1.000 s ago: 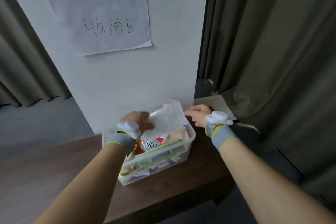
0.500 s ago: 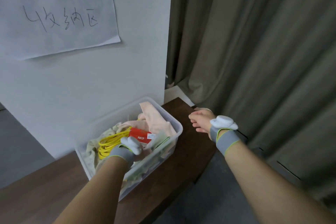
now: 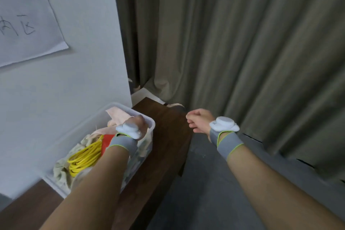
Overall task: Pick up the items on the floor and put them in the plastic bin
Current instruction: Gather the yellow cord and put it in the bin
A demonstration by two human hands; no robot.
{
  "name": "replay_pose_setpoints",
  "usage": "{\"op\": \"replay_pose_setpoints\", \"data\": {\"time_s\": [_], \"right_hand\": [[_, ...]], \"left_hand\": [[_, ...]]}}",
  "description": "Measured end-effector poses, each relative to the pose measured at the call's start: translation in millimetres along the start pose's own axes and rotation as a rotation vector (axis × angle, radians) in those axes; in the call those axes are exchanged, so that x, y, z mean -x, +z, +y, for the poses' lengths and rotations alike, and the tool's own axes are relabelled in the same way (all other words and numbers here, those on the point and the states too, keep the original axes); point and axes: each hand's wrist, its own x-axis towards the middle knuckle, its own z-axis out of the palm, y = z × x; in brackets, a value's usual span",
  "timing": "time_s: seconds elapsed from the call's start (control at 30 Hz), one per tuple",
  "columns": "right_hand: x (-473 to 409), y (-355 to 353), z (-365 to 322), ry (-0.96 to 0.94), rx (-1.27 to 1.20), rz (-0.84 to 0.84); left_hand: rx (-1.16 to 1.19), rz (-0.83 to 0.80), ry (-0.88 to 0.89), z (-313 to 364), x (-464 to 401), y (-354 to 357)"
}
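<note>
A clear plastic bin [image 3: 78, 129] stands on a dark wooden bench [image 3: 168, 136] against the white wall. In it lie a coil of yellow cable [image 3: 84, 158], a red packet [image 3: 107, 139], a pink cloth [image 3: 119, 115] and pale cloths [image 3: 59, 170]. My left hand [image 3: 139, 123] reaches over the bin's right rim. I see only its back and the white wrist sensor, and its fingers are hidden. My right hand [image 3: 198, 120] hovers in the air just past the bench's end, fingers loosely curled and holding nothing.
Olive curtains [image 3: 242, 52] hang down to the floor across the right and back. Grey floor [image 3: 205, 183] lies beyond the bench's end. A sheet of paper with handwriting [image 3: 24, 33] is stuck to the wall above the bin.
The view has swung to the right. My left hand no longer holds the white bag and has moved to the bin's right rim. My right hand has drifted off the bin, to the right.
</note>
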Motion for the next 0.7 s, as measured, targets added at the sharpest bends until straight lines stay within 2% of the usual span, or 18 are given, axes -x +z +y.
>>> {"op": "replay_pose_setpoints", "data": {"time_s": [0.07, 0.17, 0.23, 0.27, 0.37, 0.43, 0.5, 0.6, 0.63, 0.7], "right_hand": [[10, -20, 10, 0.000, -0.032, -0.007], [35, -93, 42, 0.009, -0.070, 0.081], [63, -168, 85, 0.027, -0.131, 0.180], [67, -177, 91, 0.029, -0.142, 0.181], [117, -279, 173, 0.147, -0.164, 0.347], [165, -344, 236, 0.250, -0.174, 0.473], [191, -373, 275, 0.345, -0.208, 0.503], [265, -438, 356, 0.488, -0.329, 0.752], [276, -444, 369, 0.532, -0.363, 0.767], [316, -482, 425, 0.653, -0.478, 0.912]], "left_hand": [[0.065, 0.018, 0.094, 35, 10, 1], [0.137, -0.129, 0.258, 118, 33, 39], [0.127, -0.254, 0.361, 192, 70, 82], [0.155, -0.285, 0.359, 200, 77, 91], [0.176, -0.466, 0.452, 292, 141, 166], [0.088, -0.594, 0.550, 351, 187, 225], [-0.014, -0.581, 0.655, 371, 201, 258], [-0.181, -0.681, 0.814, 441, 252, 324], [-0.205, -0.686, 0.829, 446, 257, 328], [-0.283, -0.774, 0.939, 495, 287, 376]]}}
